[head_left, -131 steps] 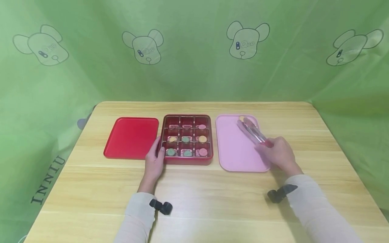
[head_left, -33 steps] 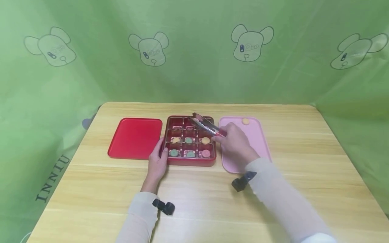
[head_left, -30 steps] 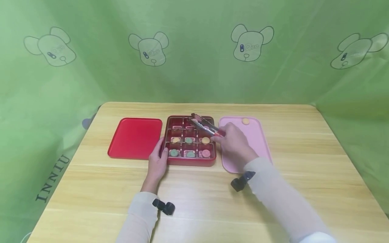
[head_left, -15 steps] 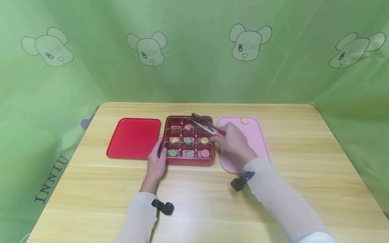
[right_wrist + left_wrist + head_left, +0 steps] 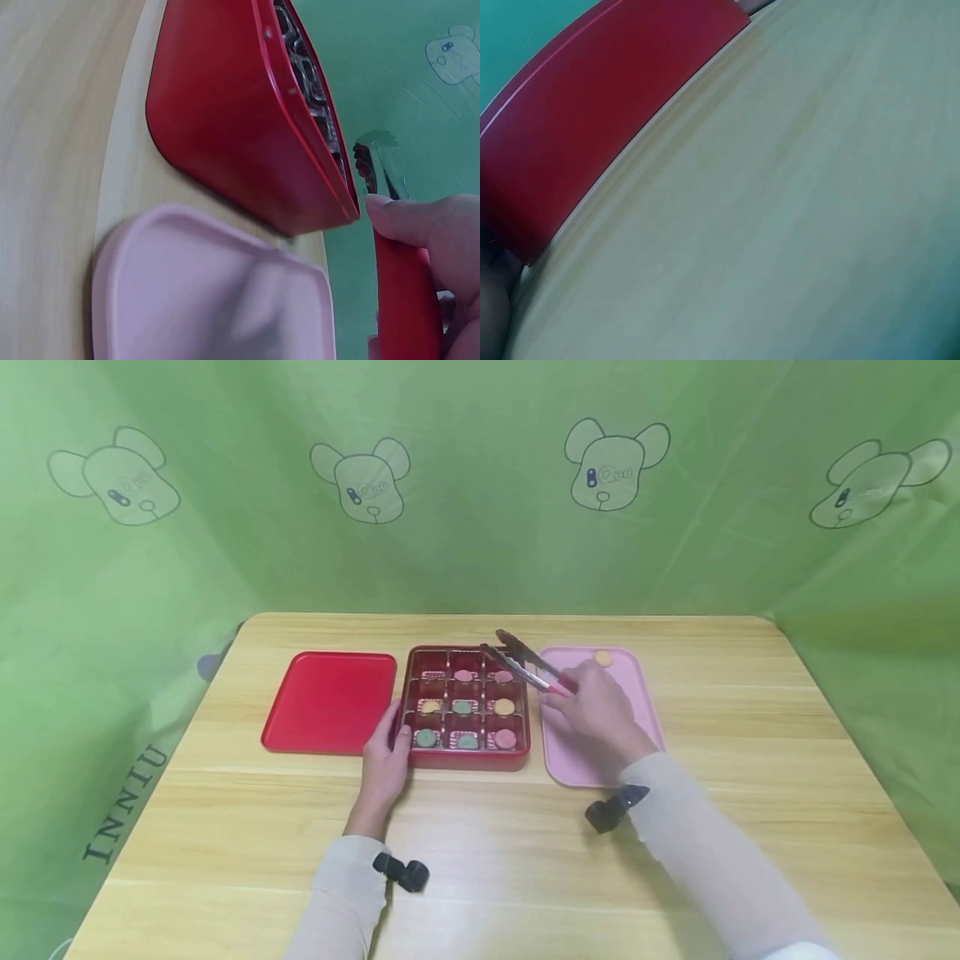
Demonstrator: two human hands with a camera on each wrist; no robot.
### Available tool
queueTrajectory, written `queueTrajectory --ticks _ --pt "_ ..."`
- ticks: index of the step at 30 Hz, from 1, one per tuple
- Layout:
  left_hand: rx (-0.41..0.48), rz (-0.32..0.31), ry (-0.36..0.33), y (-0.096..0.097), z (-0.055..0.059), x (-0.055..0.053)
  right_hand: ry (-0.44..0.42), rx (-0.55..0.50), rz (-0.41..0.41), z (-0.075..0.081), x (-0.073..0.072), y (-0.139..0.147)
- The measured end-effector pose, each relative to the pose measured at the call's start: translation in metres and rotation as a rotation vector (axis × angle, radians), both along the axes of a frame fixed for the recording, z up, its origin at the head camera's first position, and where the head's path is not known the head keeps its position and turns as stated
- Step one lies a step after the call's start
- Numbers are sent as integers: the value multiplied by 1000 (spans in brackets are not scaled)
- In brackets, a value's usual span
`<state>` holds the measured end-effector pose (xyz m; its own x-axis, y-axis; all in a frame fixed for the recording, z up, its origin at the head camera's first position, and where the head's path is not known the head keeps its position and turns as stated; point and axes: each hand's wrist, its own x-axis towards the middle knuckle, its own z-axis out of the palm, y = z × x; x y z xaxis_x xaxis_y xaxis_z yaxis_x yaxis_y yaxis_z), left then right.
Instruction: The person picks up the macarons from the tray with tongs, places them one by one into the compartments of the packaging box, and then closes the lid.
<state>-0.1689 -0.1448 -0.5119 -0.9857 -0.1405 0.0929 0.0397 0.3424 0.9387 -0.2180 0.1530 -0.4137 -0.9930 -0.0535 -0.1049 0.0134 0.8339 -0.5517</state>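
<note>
My left hand (image 5: 385, 768) grips the left side of a red box (image 5: 468, 761), thumb at the near corner. The box has a clear divided insert with small round cookies in most compartments. In its back row lie a pink cookie (image 5: 464, 676) in the middle and another pink cookie (image 5: 503, 677) at right; the back-left compartment holds none. My right hand (image 5: 600, 710) holds red-handled metal tongs (image 5: 537, 661) above the box's back-right corner, tips apart with nothing between them. In the right wrist view, the thumb lies along the red handle (image 5: 405, 300).
Right of the box lies a pink tray (image 5: 562, 760) with one yellow cookie (image 5: 603, 658) at its far edge. A flat red lid (image 5: 330, 702) lies to the left. Green fabric (image 5: 480, 552) with bear-face drawings surrounds the wooden table (image 5: 487, 877).
A pink cookie was carried by the tongs from the right into the back-middle compartment and let go. The tongs have since lifted and moved right. My left hand stays on the box.
</note>
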Motion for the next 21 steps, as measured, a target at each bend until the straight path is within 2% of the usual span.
queueTrajectory --ticks 10,16,21 --pt "-11 2 -3 0 -1 -1 43 -34 -43 1 2 27" --pt "-10 -2 -11 -1 -1 -1 5 -49 -94 -3 5 43" --pt "-12 -2 -20 -1 0 -1 6 -54 -120 -8 10 55"
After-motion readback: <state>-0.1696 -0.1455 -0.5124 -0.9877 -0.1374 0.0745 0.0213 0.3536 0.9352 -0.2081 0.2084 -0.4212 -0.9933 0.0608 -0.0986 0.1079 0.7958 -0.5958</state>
